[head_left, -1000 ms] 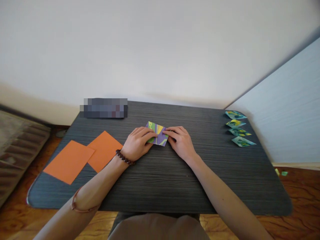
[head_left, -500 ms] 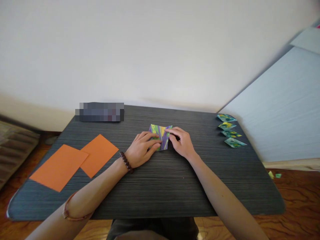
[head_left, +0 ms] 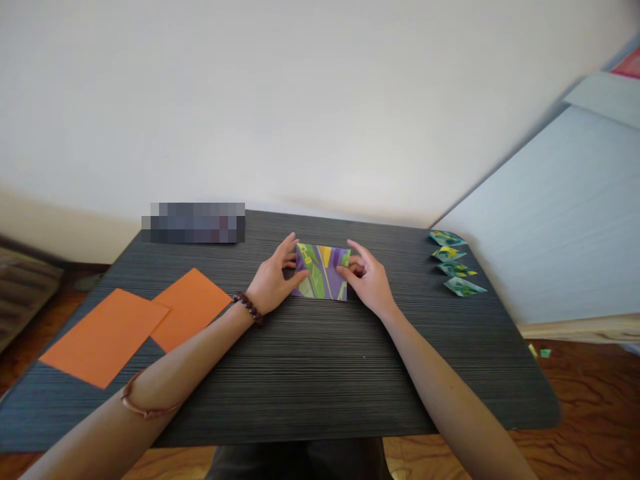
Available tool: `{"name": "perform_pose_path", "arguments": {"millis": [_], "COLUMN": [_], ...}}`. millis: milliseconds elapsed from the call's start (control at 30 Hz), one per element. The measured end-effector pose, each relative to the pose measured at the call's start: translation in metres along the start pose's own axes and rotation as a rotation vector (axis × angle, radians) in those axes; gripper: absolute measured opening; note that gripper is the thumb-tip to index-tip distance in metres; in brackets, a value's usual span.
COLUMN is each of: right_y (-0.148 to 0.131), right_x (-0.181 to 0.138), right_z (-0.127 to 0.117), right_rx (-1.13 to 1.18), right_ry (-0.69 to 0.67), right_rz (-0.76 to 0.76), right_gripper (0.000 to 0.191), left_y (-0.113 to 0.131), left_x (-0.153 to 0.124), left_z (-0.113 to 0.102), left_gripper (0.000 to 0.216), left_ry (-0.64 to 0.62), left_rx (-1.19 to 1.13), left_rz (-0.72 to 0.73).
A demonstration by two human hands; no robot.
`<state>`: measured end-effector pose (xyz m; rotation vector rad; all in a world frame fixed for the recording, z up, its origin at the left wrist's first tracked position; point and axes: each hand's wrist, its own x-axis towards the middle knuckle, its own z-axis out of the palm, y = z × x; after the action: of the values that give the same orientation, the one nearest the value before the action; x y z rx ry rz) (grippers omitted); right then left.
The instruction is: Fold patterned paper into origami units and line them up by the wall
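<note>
A folded sheet of patterned paper [head_left: 323, 272], purple with green and yellow, stands on its lower edge on the dark table [head_left: 310, 367] between my hands. My left hand [head_left: 273, 283] pinches its left edge with thumb and fingers, a bead bracelet on that wrist. My right hand [head_left: 367, 283] pinches its right edge, fingers partly raised. Both hands hold the paper near the table's middle, toward the far side.
Two orange paper sheets [head_left: 135, 323] overlap at the table's left. Several small folded teal paper pieces [head_left: 453, 263] lie in a row at the far right edge. A blurred dark object [head_left: 193, 222] sits at the back left. A pale blue bed surface [head_left: 565, 227] borders the right.
The paper was pressed flat under both hands a second ago; now it is opened wider and held up by its side edges. The view has shifted slightly.
</note>
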<state>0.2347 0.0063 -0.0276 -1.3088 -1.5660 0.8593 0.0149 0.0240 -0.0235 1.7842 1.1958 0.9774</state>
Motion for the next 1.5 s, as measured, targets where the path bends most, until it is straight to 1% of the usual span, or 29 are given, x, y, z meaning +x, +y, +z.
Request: {"name": "perform_pose_path", "arguments": {"millis": [67,100,167,267,300,367,467,533,633,767,800,833,933,1033,1133,1267,1333,1433,1500], "right_y": [-0.001,-0.002,-0.003,-0.005,-0.006,-0.008,-0.010,-0.010,-0.010,-0.010,-0.011,-0.011,-0.013,-0.014,-0.013,-0.012,-0.014,-0.018,-0.020], "right_x": [0.000,0.000,-0.002,-0.004,-0.005,-0.006,-0.006,-0.006,-0.005,-0.004,-0.004,-0.004,-0.003,-0.002,-0.003,-0.006,-0.007,-0.007,-0.007], "right_z": [0.000,0.000,0.000,0.000,0.000,-0.001,-0.003,-0.004,-0.005,-0.006,-0.006,-0.006,-0.007,-0.007,-0.009,-0.011,-0.011,-0.009,-0.006], "right_rx": [0.031,0.037,0.042,0.073,0.091,0.121,0.106,0.075,0.045,0.030,0.024,0.021,0.021,0.026,0.052,0.230,0.270,0.162,0.070], "right_ry": [-0.039,-0.055,-0.072,-0.083,-0.095,-0.143,-0.207,-0.205,-0.191,-0.193,-0.195,-0.201,-0.231,-0.246,-0.241,-0.360,-0.376,-0.305,-0.273], "right_rz": [0.028,0.037,0.044,0.038,0.034,0.019,-0.020,-0.051,-0.089,-0.174,-0.199,-0.222,-0.267,-0.282,-0.248,-0.137,-0.094,-0.052,-0.048], "right_gripper": [0.044,0.037,0.028,0.022,0.022,0.022,0.022,0.022,0.024,0.025,0.026,0.028,0.032,0.034,0.032,0.037,0.040,0.037,0.038], "left_y": [-0.001,0.000,0.002,0.003,0.003,0.002,0.004,0.008,0.016,0.025,0.027,0.028,0.029,0.027,0.024,0.023,0.022,0.019,0.018], "left_x": [0.001,0.002,0.001,0.001,0.001,0.002,0.003,0.003,0.002,0.000,-0.001,-0.002,-0.005,-0.008,-0.009,-0.009,-0.008,-0.008,-0.008], "left_z": [-0.004,-0.005,-0.007,-0.009,-0.009,-0.009,-0.009,-0.010,-0.012,-0.017,-0.018,-0.019,-0.021,-0.020,-0.018,-0.016,-0.015,-0.013,-0.012], "left_gripper": [0.085,0.083,0.069,0.041,0.036,0.033,0.034,0.034,0.043,0.073,0.074,0.070,0.046,0.035,0.038,0.044,0.045,0.044,0.042], "left_ry": [-0.059,-0.093,-0.179,-0.245,-0.243,-0.218,-0.200,-0.200,-0.214,-0.338,-0.369,-0.385,-0.362,-0.336,-0.337,-0.303,-0.290,-0.284,-0.274], "left_rx": [-0.226,-0.315,-0.422,-0.451,-0.446,-0.426,-0.416,-0.429,-0.508,-0.746,-0.764,-0.758,-0.728,-0.723,-0.669,-0.655,-0.648,-0.619,-0.635], "left_rz": [-0.099,-0.145,-0.213,-0.241,-0.235,-0.229,-0.239,-0.263,-0.362,-0.541,-0.568,-0.578,-0.544,-0.495,-0.440,-0.393,-0.359,-0.320,-0.325]}}
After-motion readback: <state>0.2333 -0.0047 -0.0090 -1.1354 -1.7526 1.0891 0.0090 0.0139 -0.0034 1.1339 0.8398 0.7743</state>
